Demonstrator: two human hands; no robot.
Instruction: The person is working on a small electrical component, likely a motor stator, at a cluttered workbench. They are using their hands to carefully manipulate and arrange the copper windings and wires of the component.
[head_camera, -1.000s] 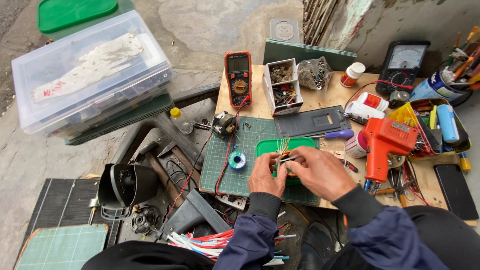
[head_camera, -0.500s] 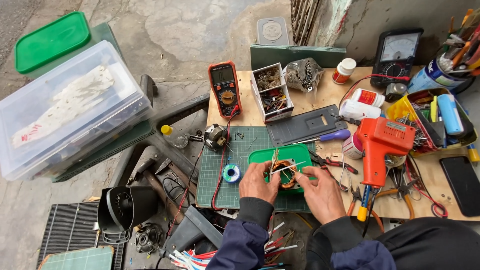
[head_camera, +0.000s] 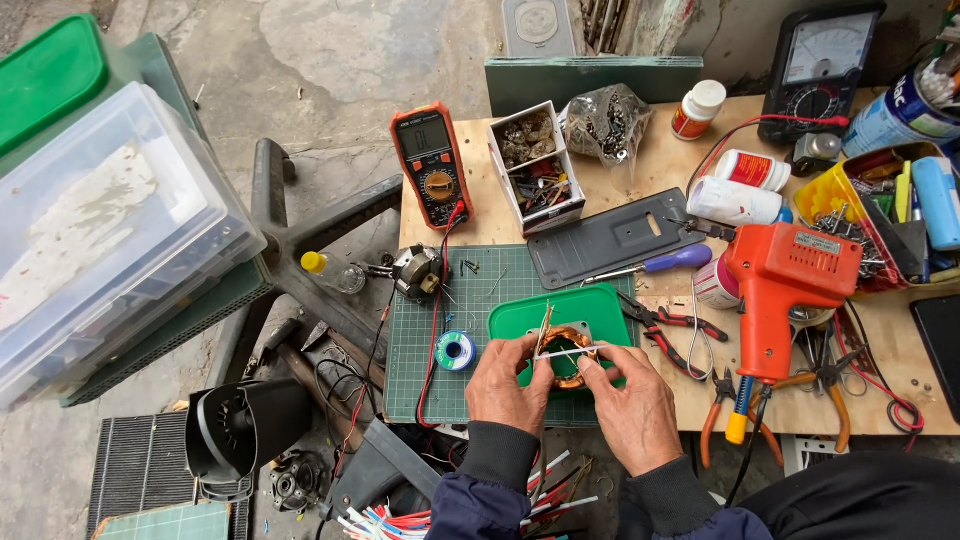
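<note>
My left hand (head_camera: 512, 382) and my right hand (head_camera: 628, 397) meet over a green lid (head_camera: 600, 308) on the green cutting mat (head_camera: 420, 380). Between them is a copper wire coil (head_camera: 567, 342) with thin leads sticking up. Both hands pinch a thin white sleeve or wire (head_camera: 566, 352) stretched across the coil. A small solder spool (head_camera: 456, 350) lies just left of my left hand. A small round motor part (head_camera: 418, 272) sits at the mat's upper left.
An orange multimeter (head_camera: 431, 165), a parts box (head_camera: 535, 165), a grey plate (head_camera: 612, 238), a purple screwdriver (head_camera: 670, 262), an orange soldering gun (head_camera: 775, 290) and pliers (head_camera: 680, 330) crowd the wooden bench (head_camera: 660, 160). A clear storage bin (head_camera: 100, 230) stands left; a fan housing (head_camera: 240, 430) lies on the floor.
The view has tilted down and closer. My hands stayed on the coil over the green lid, with the thin white piece now held straight across it.
</note>
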